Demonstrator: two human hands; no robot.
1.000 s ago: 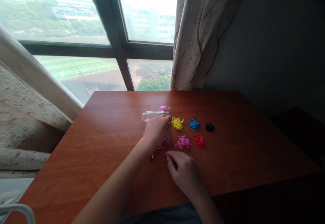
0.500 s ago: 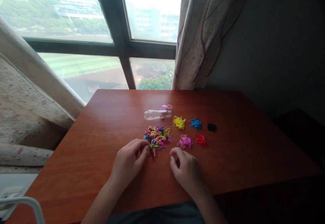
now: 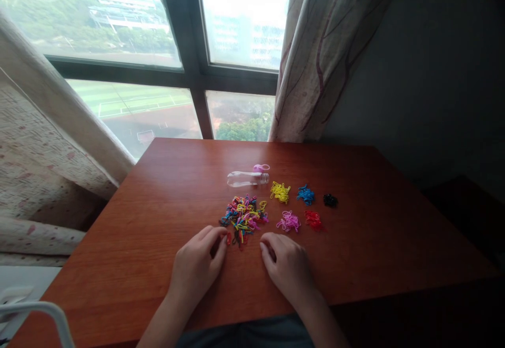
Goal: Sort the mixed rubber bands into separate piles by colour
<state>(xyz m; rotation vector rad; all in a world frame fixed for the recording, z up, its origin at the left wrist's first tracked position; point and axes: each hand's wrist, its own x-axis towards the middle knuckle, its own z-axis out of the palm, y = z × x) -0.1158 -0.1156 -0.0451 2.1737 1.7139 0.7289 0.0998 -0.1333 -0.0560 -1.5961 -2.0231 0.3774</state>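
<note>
My left hand (image 3: 196,269) rests on the wooden table (image 3: 158,206) just short of a mixed pile of coloured rubber bands (image 3: 242,215). Its fingers are curled, and thumb and forefinger close together beside a red band (image 3: 229,238) at the pile's near edge. What they pinch is hidden. My right hand (image 3: 287,268) lies knuckles-up to the right of the pile, fingers curled under, with nothing visible in it. Beyond the pile sit small sorted heaps: yellow (image 3: 280,192), blue (image 3: 305,194), black (image 3: 330,200), pink (image 3: 288,222) and red (image 3: 313,219).
A clear small bottle (image 3: 246,178) lies on its side behind the mixed pile, with a pink cap (image 3: 260,167) next to it. Curtains (image 3: 315,64) and a window (image 3: 158,48) stand behind the table. A white chair rail (image 3: 35,316) shows at bottom left.
My left hand has drawn back from the yellow heap and bottle to the near edge of the mixed pile, uncovering that pile. My right hand has barely moved.
</note>
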